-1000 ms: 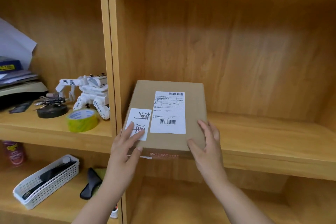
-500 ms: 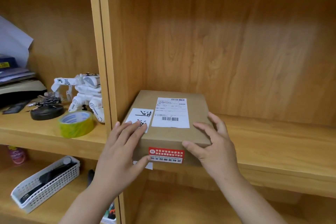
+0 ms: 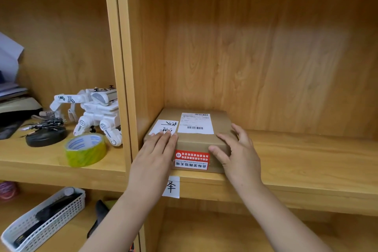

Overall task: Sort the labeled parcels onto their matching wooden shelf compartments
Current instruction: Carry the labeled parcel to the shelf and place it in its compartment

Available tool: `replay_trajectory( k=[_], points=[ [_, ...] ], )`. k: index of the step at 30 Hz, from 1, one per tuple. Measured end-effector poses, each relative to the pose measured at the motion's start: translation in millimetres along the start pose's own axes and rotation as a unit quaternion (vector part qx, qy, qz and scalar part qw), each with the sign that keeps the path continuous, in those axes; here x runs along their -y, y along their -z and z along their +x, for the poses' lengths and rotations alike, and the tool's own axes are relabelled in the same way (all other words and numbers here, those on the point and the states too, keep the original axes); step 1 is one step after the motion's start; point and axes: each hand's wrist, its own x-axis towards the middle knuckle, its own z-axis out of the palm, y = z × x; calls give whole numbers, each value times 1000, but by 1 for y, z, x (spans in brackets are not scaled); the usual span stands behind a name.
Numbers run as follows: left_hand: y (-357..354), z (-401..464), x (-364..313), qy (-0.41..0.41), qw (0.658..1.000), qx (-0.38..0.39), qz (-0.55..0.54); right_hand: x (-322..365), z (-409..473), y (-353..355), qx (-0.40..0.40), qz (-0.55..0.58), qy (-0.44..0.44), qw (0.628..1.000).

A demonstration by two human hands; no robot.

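A flat brown cardboard parcel [image 3: 194, 142] lies in the left back corner of a wooden shelf compartment [image 3: 306, 161]. On top it carries a white handwritten label [image 3: 166, 126] and a barcode shipping label [image 3: 195, 124]; a red sticker [image 3: 192, 159] is on its front face. My left hand [image 3: 153, 159] rests flat over the parcel's front left corner. My right hand [image 3: 237, 155] cups the front right corner, thumb on the front face. A white paper tag [image 3: 171, 187] with one handwritten character hangs on the shelf's front edge below the parcel.
A vertical divider [image 3: 122, 67] separates this compartment from the left one, which holds a white toy robot [image 3: 96, 112], a yellow-green tape roll [image 3: 86, 149] and a black round object [image 3: 46, 136]. A white basket [image 3: 45, 223] sits on the lower left shelf.
Both hands have pushed the parcel deeper into the compartment, from overhanging the front edge to fully on the shelf. The paper tag on the shelf edge is now uncovered.
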Motion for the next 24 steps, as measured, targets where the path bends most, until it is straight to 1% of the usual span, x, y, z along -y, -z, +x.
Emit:
replay_trajectory(
  k=[5,9,11,14,17,20,24],
  points=[
    [-5,9,1,10,1000,5,-4,9,4,-6,1,-54,-2,999],
    [-5,10,2,12,999,9,-28,15,3,-6,-2,-82,-3,997],
    [0,8,1,11,999,-4,-52,18,-1,-4,-21,-95,0,995],
    [8,2,-4,-6,993,-58,-105,19,-12,0,-52,-107,-8,993],
    [12,0,-15,-25,979,-97,-180,15,-26,6,-67,-113,-18,991],
    [9,0,-32,-36,953,-122,-275,10,-41,14,-82,-122,-39,988],
    [-4,-7,-64,-83,920,-129,-362,-7,-72,31,-93,-162,-88,979]
  ],
)
